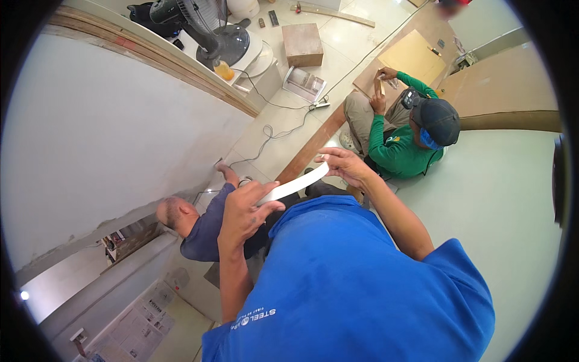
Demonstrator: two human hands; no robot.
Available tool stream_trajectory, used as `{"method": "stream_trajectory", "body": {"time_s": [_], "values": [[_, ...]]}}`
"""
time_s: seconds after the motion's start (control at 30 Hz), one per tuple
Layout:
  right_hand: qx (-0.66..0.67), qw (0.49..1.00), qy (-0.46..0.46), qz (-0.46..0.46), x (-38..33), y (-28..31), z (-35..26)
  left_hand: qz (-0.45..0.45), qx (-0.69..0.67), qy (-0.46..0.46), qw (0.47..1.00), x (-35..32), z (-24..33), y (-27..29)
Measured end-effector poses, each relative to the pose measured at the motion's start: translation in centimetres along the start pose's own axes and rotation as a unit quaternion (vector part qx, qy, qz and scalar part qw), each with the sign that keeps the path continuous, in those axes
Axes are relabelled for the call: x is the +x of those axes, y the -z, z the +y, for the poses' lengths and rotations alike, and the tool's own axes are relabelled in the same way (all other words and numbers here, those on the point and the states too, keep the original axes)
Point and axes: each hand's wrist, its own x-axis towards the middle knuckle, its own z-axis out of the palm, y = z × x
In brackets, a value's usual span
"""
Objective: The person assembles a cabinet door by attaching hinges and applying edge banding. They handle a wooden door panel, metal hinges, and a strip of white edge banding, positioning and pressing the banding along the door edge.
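Here | both hands [241,208] [345,165] pinching white strip [295,187] | blue shirt [356,283] (white lettering [260,315] printed on)

Strip [295,186] spans left hand [244,208] to right hand [342,164], before the wearer's torso [362,277]. Co-worker [205,229] is to the left, beside the wall [114,133]; second co-worker [401,148] to the right, plywood board [413,55] lying beyond. Wooden plank [315,143] lies on the floor [347,45] ahead, between the two. Extension socket [320,105] sits just left of the plank's far end. Farther off: box [303,45] on floor, fan [226,47] to its left, bottle [223,70] beside the fan base.
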Motion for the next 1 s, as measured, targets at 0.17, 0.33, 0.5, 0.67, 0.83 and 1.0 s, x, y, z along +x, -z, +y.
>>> {"method": "stream_trajectory", "body": {"time_s": [0.17, 0.33, 0.5, 0.67, 0.83, 1.0], "values": [[0.021, 0.993, 0.028, 0.109, -1.6, 4.5, 0.0, -0.092, 0.006, 0.011, 0.996, 5.4, -0.7, -0.8], [0.017, 0.967, 0.086, 0.237, -4.3, 6.7, -3.1, -0.114, 0.089, -0.068, 0.987, 12.1, -1.5, -1.7], [0.056, 0.926, 0.234, 0.29, -5.5, 6.5, -11.5, -0.128, 0.039, -0.044, 0.99, 19.3, -4.9, -2.9], [0.052, 0.902, 0.372, 0.212, -4.7, 3.4, -20.3, -0.066, 0.021, -0.117, 0.991, 27.2, -9.4, -3.8], [-0.011, 0.893, 0.383, 0.237, 0.7, -0.6, -28.2, -0.091, -0.038, -0.105, 0.99, 34.9, -12.6, -3.2], [-0.039, 0.88, 0.395, 0.262, 5.2, -2.2, -34.3, -0.099, -0.086, -0.094, 0.987, 41.5, -13.0, -1.7]]}}
